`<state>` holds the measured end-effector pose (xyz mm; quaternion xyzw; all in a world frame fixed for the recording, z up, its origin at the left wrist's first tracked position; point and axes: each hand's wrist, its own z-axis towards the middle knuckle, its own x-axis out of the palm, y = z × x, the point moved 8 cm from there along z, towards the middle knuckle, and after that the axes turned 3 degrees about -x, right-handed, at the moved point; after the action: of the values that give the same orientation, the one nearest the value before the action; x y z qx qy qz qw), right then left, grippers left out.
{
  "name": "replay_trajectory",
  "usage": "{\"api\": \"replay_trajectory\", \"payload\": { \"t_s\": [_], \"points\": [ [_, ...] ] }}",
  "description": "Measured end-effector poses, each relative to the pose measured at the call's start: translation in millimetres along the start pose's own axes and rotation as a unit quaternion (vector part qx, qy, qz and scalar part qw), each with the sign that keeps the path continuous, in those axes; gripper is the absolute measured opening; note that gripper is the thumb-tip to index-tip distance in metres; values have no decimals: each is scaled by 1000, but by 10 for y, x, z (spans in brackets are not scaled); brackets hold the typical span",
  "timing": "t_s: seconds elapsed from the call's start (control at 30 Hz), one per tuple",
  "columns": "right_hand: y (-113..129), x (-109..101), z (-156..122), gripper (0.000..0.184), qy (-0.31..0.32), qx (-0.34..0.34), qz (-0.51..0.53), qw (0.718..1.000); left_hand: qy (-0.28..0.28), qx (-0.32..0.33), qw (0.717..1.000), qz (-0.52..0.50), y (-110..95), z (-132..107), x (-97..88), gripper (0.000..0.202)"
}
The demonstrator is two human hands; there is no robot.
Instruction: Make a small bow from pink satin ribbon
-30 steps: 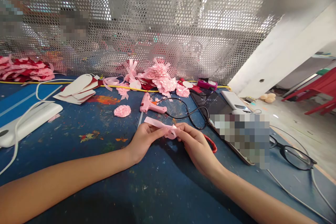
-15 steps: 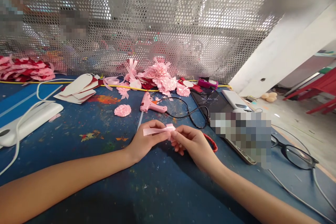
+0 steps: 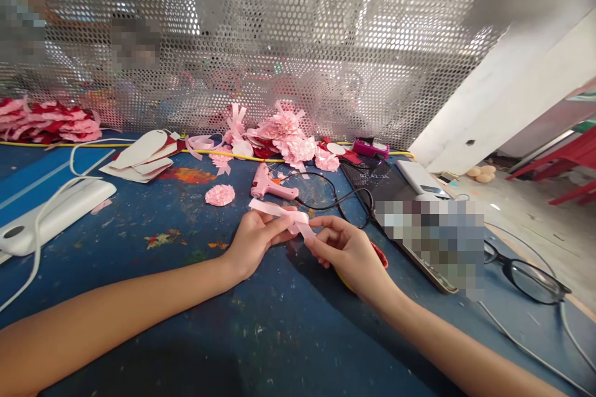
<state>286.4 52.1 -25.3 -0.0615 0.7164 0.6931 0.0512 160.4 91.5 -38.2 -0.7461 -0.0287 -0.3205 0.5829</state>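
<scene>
Both my hands meet over the blue paint-stained table (image 3: pixel 279 335), pinching one pink paper strip (image 3: pixel 279 212). My left hand (image 3: pixel 255 240) grips the strip's left part between thumb and fingers. My right hand (image 3: pixel 347 251) pinches its right end, where the strip bends downward. A pink glue gun (image 3: pixel 270 185) lies just beyond my hands, with a black cord (image 3: pixel 335 198) looping to the right. A finished pink paper flower (image 3: pixel 220 195) rests to its left. Red-handled scissors (image 3: pixel 380 254) peek out from behind my right hand.
A heap of pink and red paper flowers (image 3: pixel 284 136) lies against the perforated metal screen (image 3: pixel 279 43). White card cut-outs (image 3: pixel 139 158) and a white device with cable (image 3: pixel 51 217) sit at left. Glasses (image 3: pixel 526 276), a power bank (image 3: pixel 421 177) and a blurred device are at right.
The strip was first looped between my hands, then held flat; now its left end points up and away while the right end bends down. My right hand has shifted slightly lower.
</scene>
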Motion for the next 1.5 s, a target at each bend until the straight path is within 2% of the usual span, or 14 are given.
{"api": "replay_trajectory", "payload": {
  "t_s": [0.27,0.43,0.53,0.67,0.8,0.97,1.23,1.33,1.5],
  "points": [
    [5,21,-3,27,27,2,-18,999,-4,0,999,-32,-2,1,-18,24],
    [83,62,-35,27,32,-16,-59,998,-9,-18,998,-53,26,9,-36,40],
    [78,88,-45,27,40,-20,-66,997,-13,-38,998,-51,63,8,-40,31],
    [32,104,-49,24,45,-17,-56,997,0,-42,998,-45,67,-9,-6,19],
    [0,133,-57,23,53,-2,-19,998,-12,-48,998,-48,78,-17,-22,24],
    [9,176,-58,31,77,6,5,997,-23,-52,998,-26,114,-20,-41,32],
    [68,89,-39,36,29,-25,-16,999,34,-7,999,6,68,-32,31,17],
    [89,50,-43,38,4,-29,-35,999,64,-21,998,-5,74,-45,79,16],
    [77,-24,-35,39,-30,-41,-82,995,37,-41,998,-31,87,-26,35,26]
  ]
}}
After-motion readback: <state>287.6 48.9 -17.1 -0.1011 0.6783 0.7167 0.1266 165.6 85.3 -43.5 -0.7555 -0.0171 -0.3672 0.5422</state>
